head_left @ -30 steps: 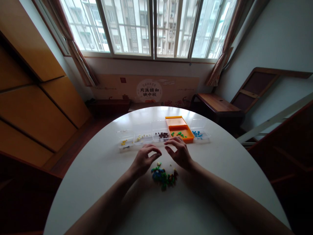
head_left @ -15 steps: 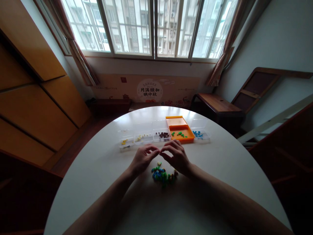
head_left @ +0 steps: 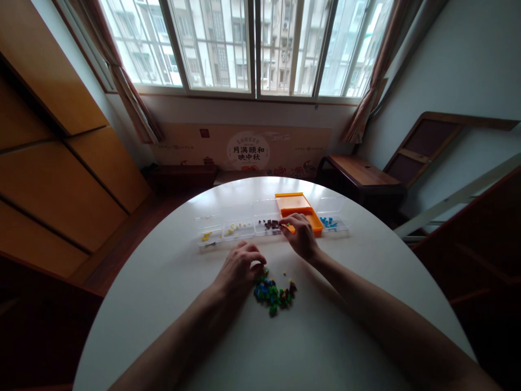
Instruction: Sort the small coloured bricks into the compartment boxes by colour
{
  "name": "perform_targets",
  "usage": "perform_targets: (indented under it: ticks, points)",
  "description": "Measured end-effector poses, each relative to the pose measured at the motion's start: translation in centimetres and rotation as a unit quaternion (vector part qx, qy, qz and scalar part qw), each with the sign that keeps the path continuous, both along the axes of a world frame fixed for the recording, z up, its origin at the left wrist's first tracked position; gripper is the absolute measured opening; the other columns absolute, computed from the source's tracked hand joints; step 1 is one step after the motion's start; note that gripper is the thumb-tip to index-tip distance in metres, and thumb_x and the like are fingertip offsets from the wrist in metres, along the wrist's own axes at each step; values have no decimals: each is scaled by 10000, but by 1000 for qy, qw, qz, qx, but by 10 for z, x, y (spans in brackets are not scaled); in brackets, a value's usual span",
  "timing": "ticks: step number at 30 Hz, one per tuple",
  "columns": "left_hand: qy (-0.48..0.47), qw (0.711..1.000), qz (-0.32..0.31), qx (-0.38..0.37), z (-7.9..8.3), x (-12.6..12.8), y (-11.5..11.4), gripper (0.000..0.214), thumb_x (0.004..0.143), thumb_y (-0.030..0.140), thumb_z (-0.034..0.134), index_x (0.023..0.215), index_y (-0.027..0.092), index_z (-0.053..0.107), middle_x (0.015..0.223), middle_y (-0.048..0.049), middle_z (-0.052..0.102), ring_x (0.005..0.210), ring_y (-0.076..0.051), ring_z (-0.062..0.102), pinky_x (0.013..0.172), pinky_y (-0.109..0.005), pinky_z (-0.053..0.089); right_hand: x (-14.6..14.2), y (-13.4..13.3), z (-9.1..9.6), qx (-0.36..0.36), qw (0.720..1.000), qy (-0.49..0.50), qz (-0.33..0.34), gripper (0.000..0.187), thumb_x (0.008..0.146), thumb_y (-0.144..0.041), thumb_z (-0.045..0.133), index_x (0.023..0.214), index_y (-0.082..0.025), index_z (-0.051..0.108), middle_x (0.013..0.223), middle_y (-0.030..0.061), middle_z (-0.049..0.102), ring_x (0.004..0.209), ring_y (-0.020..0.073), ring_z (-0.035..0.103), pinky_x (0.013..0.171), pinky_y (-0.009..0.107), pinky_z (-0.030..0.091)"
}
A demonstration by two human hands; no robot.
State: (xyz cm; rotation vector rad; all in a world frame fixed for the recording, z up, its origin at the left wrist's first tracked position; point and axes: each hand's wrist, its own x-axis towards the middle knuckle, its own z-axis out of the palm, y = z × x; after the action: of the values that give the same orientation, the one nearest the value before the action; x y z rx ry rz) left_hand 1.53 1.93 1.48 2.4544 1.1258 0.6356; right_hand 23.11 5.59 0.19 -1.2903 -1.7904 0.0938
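Just behind the pile of small mixed green, blue, brown and yellow building bricks [head_left: 273, 296] is my left hand [head_left: 239, 265]. Its thumb and fingertips are curled together beside the pile's left edge; what they hold, if anything, is too small to tell. My right hand [head_left: 302, 237] reaches over the front left corner of the open orange box [head_left: 316, 222], its fingers pinched close to the brown bricks [head_left: 271, 224] in the clear box on the left. Whatever it pinches cannot be made out. The hand covers most of the green bricks in the orange box.
Clear lidded boxes in a row hold yellow bricks [head_left: 206, 237], cream bricks [head_left: 233, 229] and, far right, blue bricks [head_left: 328, 222]. A tiny loose piece [head_left: 284, 274] lies behind the pile on the round white table [head_left: 154, 293]. A wooden chair [head_left: 362, 171] stands beyond.
My hands, formerly meeting fingertip to fingertip above the pile, have parted. The right moved forward to the orange box; the left lowered slightly toward the pile.
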Motion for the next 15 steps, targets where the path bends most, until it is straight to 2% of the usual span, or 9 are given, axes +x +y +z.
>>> perform_targets:
  ticks: [7, 12, 15]
  points:
    - [-5, 1000, -3, -7, -1, -1, -1, 125, 746, 117, 679, 802, 219, 725, 855, -29, 654, 892, -199, 531, 833, -339, 428, -4, 21, 2, -35, 999, 5, -8, 152, 801, -168, 650, 938, -199, 708, 903, 62, 677, 910, 235, 575, 833, 387, 449]
    - [-14, 1000, 0, -13, 1, 1, -3, 91, 784, 153, 645, 820, 205, 711, 863, -40, 651, 907, -206, 530, 848, -351, 431, 3, 14, 1, -20, 1000, 23, 3, 134, 821, -182, 619, 922, -189, 707, 893, 66, 677, 876, 232, 576, 815, 389, 462]
    - [-12, 1000, -22, -6, 3, 4, -7, 179, 824, 186, 606, 975, 225, 694, 970, -50, 652, 964, -216, 520, 897, -375, 417, 12, 3, -2, -6, 1000, 25, 15, 120, 832, -192, 602, 894, -190, 703, 880, 70, 668, 862, 231, 578, 797, 385, 472]
